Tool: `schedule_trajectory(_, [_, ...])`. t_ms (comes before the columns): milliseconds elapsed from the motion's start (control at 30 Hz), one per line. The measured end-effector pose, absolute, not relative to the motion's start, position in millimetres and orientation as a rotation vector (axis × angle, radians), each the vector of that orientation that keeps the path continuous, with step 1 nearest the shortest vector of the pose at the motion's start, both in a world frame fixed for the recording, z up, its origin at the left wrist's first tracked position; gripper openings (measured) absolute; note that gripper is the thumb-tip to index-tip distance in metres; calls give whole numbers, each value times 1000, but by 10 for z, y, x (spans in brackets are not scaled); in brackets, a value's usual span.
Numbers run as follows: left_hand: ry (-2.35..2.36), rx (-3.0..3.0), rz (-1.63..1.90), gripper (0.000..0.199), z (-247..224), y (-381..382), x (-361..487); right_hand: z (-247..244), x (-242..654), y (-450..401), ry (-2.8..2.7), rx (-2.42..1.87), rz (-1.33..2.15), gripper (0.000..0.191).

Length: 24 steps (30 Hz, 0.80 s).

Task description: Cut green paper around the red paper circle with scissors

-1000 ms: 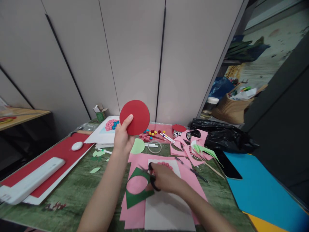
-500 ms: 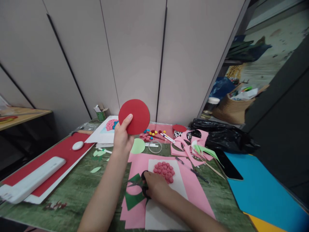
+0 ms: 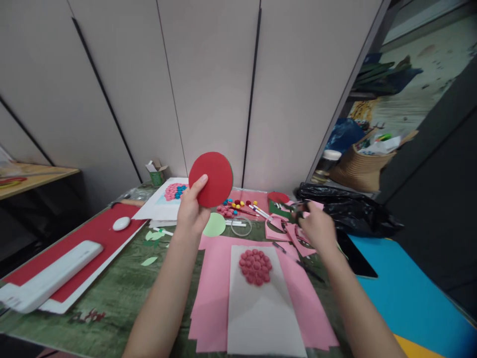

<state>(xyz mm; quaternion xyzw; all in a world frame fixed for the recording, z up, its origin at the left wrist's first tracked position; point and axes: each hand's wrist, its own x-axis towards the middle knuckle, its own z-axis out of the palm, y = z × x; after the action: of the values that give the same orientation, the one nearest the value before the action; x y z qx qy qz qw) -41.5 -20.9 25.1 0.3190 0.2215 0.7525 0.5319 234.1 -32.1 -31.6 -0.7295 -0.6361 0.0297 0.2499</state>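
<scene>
while pinching the red paper circle (image 3: 211,179) aloft in the left hand (image 3: 192,211), has swung scissors (image 3: 299,214), clasped in the right hand (image 3: 318,229), and green offcut (image 3: 280,212) clear of the white sheet (image 3: 263,318) toward pink scraps (image 3: 274,235).

Right of centre, the scissors (image 3: 299,214) in the right hand (image 3: 318,231) are blurred. The red disc (image 3: 215,178) hides most fingers of the left hand (image 3: 192,214). The bottom edge crops the yellow sheet (image 3: 415,345), partly under the blue sheet (image 3: 413,293).
</scene>
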Motion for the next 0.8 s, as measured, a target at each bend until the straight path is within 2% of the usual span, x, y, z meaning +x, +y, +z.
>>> schedule_trajectory(100, [539,776,1755,29,233,-191,-416,-351,2784,-277,-1490,-2312,-295,35])
schedule_trajectory(200, [575,864,1719,31,211,-170,-416,-445,2943,-302,-1530,-2450,-344,33])
schedule_trajectory(367, [759,1055,1493,37,0,-65,-516,-605,2760,-508,-1863,-2346,-120,28])
schedule_trajectory(533, [1052,1297,1123,44,-611,-25,-816,-919,2611,-964,-2077,-2174,151,23])
schedule_trajectory(667, [1241,1352,994,40,-1102,-123,-1065,-1215,2610,-1303,-1985,-2134,370,16])
schedule_trajectory(800, [1385,1436,979,35,-1346,-141,-1198,-1395,2645,-1440,-1870,-2195,354,22])
